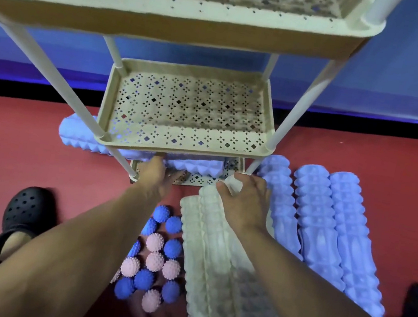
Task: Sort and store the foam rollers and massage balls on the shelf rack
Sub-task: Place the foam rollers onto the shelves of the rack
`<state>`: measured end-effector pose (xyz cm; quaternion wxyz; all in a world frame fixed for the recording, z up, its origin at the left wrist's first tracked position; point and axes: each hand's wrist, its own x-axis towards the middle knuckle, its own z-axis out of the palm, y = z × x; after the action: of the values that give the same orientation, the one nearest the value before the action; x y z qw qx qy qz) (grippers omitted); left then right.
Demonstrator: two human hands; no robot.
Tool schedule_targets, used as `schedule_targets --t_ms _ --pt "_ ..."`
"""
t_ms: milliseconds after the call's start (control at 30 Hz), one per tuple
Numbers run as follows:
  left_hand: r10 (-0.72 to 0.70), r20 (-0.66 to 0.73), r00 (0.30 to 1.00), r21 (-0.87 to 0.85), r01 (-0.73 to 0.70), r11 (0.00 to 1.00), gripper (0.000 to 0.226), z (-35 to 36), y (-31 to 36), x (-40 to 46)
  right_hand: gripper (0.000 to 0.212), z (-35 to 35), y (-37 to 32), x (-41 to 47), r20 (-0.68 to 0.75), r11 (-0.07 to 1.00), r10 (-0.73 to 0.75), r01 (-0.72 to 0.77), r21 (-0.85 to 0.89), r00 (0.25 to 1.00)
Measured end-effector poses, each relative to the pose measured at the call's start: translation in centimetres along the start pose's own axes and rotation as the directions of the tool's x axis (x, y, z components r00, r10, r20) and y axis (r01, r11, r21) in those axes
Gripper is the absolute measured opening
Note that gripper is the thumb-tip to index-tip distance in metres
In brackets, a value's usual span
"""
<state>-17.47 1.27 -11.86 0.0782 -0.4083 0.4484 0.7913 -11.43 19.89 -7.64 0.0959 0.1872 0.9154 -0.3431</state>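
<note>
Cream roller (213,267) | right hand (244,204) gripping its end | left hand (157,177) at bottom shelf (199,180)

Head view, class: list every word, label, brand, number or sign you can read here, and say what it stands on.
None: no text can be read anywhere in this view.
Rack: only a punched diamond pattern, no label.
Rollers and balls: moulded ridges and spikes, no print visible.
Shoe: plain holes, no brand visible.
</note>
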Motion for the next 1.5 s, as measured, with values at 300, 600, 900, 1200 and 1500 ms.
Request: schedule_targets --t_ms 300,600,900,1200,1500 --pt "0.033 0.154 0.988 0.502 -0.107 0.858 0.046 3.1 -5.6 0.5 0.049 1.2 3.3 0.8 -0.039 0.996 -0.089 0.090 0.016 0.995" --pt "0.116 0.435 0.893 0.862 -0.450 0.233 0.089 -7.1 -1.0 -0.9 0.072 -0.9 4.2 2.3 -0.059 0.991 -0.101 0.106 0.085 0.993" --pt "0.276 0.188 0.942 0.934 -0.259 0.248 0.157 -15.6 5.0 1.4 0.093 -2.7 5.8 6.9 0.294 0.970 -0.131 0.061 0.235 0.947" --pt "0.425 0.243 0.872 0.773 -0.439 0.458 0.138 -13.4 5.8 6.5 0.054 -0.6 6.4 11.1 0.281 0.957 -0.138 0.056 0.283 0.950" --pt "0.393 0.411 0.823 0.799 -0.533 0.280 0.132 -12.9 6.1 6.9 0.101 -1.0 5.8 12.6 0.238 0.960 -0.113 0.044 0.277 0.965"
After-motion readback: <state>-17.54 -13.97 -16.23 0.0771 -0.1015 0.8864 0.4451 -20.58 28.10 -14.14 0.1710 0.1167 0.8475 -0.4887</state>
